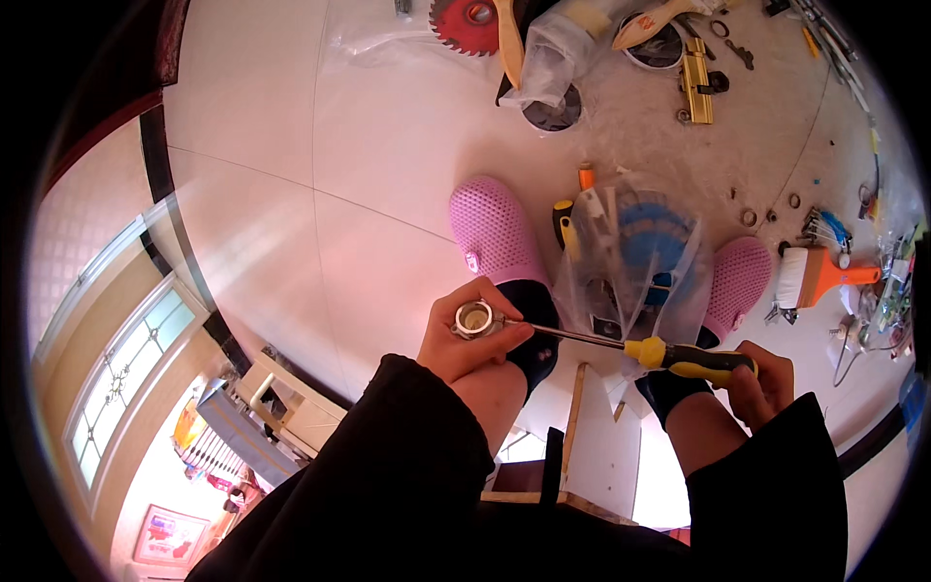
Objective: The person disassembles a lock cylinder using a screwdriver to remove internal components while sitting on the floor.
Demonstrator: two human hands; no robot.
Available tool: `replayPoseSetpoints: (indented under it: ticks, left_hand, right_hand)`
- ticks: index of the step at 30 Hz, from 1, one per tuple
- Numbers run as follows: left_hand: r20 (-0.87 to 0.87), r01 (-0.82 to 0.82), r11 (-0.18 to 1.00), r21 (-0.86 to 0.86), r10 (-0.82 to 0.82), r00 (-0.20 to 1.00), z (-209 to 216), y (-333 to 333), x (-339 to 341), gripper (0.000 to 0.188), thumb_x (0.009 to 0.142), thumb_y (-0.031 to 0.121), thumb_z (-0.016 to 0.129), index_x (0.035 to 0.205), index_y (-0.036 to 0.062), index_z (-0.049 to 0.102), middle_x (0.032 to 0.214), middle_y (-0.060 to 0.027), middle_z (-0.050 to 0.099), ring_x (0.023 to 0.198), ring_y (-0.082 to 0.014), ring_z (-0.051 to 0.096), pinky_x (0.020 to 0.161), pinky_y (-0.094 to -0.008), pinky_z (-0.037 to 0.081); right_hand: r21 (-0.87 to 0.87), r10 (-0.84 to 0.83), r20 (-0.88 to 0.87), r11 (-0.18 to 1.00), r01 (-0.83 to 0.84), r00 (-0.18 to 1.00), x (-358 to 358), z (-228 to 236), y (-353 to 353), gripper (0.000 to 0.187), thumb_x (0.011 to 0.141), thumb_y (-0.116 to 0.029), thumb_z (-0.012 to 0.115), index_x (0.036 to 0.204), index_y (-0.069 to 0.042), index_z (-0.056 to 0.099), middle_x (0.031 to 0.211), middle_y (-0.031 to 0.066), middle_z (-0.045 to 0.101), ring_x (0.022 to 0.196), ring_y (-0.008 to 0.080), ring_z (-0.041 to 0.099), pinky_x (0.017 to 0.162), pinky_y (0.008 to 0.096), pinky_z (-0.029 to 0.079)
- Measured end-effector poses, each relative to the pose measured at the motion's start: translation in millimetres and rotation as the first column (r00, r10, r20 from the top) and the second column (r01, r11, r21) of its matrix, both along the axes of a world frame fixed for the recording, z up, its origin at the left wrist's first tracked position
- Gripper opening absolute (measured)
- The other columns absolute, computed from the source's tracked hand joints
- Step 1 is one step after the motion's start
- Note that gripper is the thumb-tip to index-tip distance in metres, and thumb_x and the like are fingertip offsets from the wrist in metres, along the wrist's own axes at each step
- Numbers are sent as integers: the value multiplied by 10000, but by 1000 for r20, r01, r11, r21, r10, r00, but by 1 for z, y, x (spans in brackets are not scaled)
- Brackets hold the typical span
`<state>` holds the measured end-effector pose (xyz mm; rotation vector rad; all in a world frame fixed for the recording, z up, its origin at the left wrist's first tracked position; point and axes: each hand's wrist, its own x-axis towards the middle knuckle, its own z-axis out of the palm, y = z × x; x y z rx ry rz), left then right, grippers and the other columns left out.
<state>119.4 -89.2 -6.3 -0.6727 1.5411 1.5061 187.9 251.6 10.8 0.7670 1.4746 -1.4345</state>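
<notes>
Between the fingers of my left hand (454, 351) is a small round metal clamp-like ring (474, 318) with a pale inner rim, its opening facing up. My right hand (761, 388) is wrapped round the yellow and black handle of a screwdriver (684, 360). The steel shaft runs leftward from the handle. Its tip reaches the side of the ring beside my left thumb, which rests along the shaft. Whether the tip sits in a screw is too small to tell.
A clear plastic bag (669, 291) with blue discs lies between my pink clogs (495, 228). Beyond are a red saw blade (465, 27) and a brass lock cylinder (695, 82). An orange-handled paintbrush (824, 276) and several small parts lie at right. A pale wooden board (601, 456) stands below my hands.
</notes>
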Motion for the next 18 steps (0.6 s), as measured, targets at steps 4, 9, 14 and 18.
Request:
replayPoseSetpoints:
  ticks: [4,9,14,18]
  left_hand:
    - [45,25,1000,-18,-24,999,4,0,-2,172,775,37,733,776,66,564,651,33,549,560,-28,503,514,-185,354]
    - [44,24,999,46,-26,999,-4,-5,1,186,777,48,736,759,70,552,646,33,550,562,-23,498,512,-185,351]
    - [132,57,998,8,-57,990,6,-3,-11,191,779,42,733,754,67,545,636,21,542,555,-35,493,507,-194,357]
    - [193,-72,993,98,52,980,-5,-14,-5,179,802,51,712,753,59,541,624,10,522,537,-66,490,502,-218,375]
  right_hand:
    - [1,-150,220,988,154,964,-6,-2,1,422,881,-407,615,1070,-41,525,797,37,568,662,65,521,613,214,429]
    - [128,-241,283,969,213,928,-10,6,-10,346,865,-327,660,1021,-39,548,795,43,570,678,95,528,677,231,441]
    - [9,209,-155,978,-210,966,-37,5,-35,303,801,-196,722,1034,-74,571,811,62,580,671,139,553,680,245,445]
    - [144,417,-588,897,-418,693,-46,-4,-37,369,740,-100,722,1081,-142,586,809,62,529,650,173,562,622,270,465]
